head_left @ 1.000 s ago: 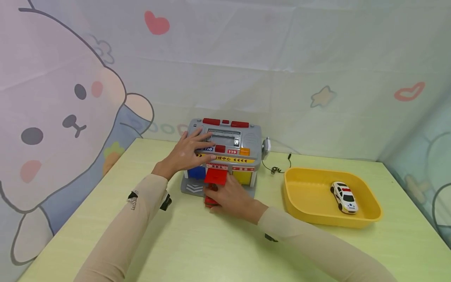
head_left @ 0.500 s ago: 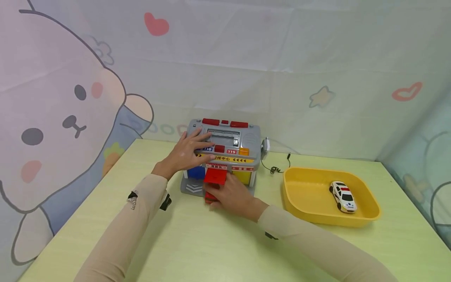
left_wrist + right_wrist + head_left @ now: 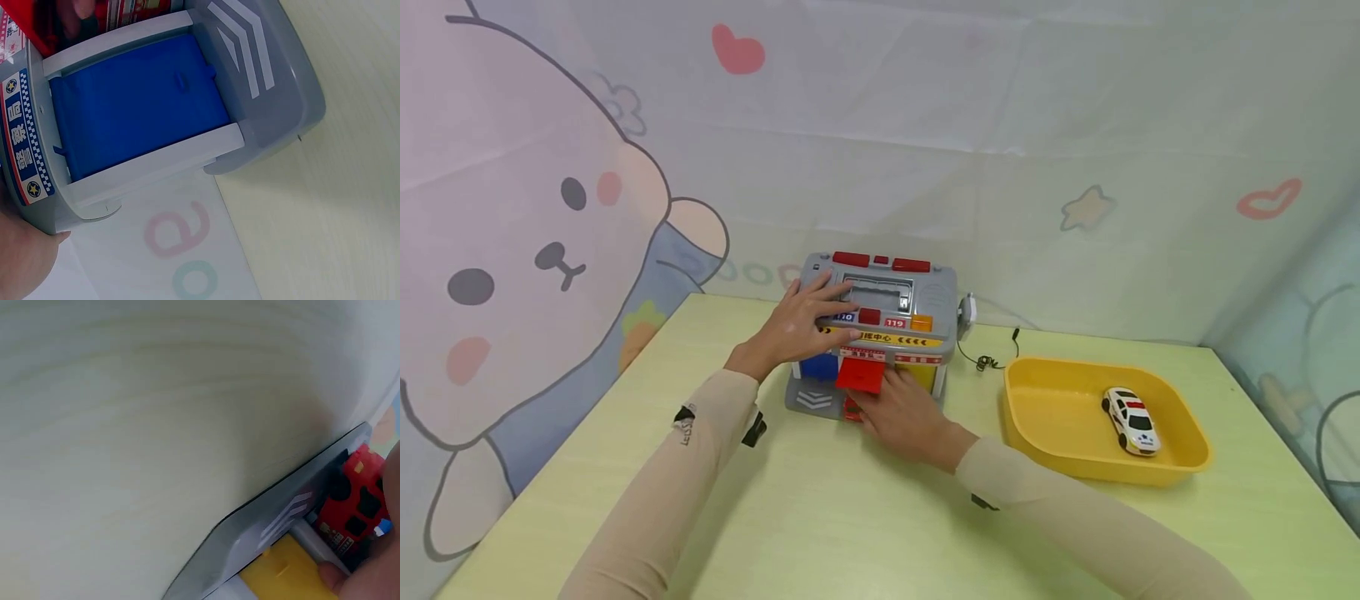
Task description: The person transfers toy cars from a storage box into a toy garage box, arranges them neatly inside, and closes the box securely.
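Observation:
A grey toy rescue station [image 3: 936,287] with red lights and a carry handle stands at the table's back. My left hand [image 3: 793,329] rests on its top left, fingers spread. Low at the front, my right hand [image 3: 908,421] holds a red toy car [image 3: 356,500] in the middle bay, fingers reaching under the raised red door [image 3: 861,375]. Only a small red part of the car shows in the head view; hand and door hide the rest. The blue door [image 3: 134,106] on the left and yellow door [image 3: 281,572] on the right are down.
A yellow tray [image 3: 1052,417] stands to the right, with a white toy police car [image 3: 1131,421] in it. A thin black cable [image 3: 987,362] lies between station and tray. Behind the table hangs a printed cloth [image 3: 880,125].
My right hand has pushed the red car further into the middle bay, and less of it sticks out in front. The left hand has stayed in place on the station.

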Available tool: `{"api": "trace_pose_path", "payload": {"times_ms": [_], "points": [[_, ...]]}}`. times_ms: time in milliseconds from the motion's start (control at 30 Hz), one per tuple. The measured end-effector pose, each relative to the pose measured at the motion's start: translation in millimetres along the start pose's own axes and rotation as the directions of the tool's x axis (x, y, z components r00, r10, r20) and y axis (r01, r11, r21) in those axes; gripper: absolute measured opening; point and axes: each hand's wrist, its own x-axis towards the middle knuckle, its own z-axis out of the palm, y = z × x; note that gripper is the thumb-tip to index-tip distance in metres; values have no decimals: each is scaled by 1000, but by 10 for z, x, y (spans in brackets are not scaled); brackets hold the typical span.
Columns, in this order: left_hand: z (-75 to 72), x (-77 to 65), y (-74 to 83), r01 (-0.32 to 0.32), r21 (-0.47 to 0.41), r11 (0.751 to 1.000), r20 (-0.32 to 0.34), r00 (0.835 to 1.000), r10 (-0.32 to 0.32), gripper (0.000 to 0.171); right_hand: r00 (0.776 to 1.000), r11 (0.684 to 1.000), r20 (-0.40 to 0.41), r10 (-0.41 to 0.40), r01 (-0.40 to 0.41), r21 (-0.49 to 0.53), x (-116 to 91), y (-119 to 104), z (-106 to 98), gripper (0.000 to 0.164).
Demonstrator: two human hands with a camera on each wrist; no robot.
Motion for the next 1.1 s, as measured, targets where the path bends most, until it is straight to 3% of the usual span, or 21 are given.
{"api": "trace_pose_path", "payload": {"times_ms": [267,500,767,1100], "points": [[2,-20,-11,8,4,1000,1,1000,-8,56,992,993,-104,-70,59,-107,-61,31,90,46],[-20,-27,-15,18,10,1000,1,1000,-18,56,987,991,-130,-90,75,-115,-73,32,92,41],[-25,-45,-21,22,13,1000,10,1000,-22,57,976,975,-170,-136,101,-200,-150,-40,100,48],[-26,-53,-47,16,14,1000,2,1000,-16,56,980,951,-123,-159,119,-285,-239,-98,101,59]]}}
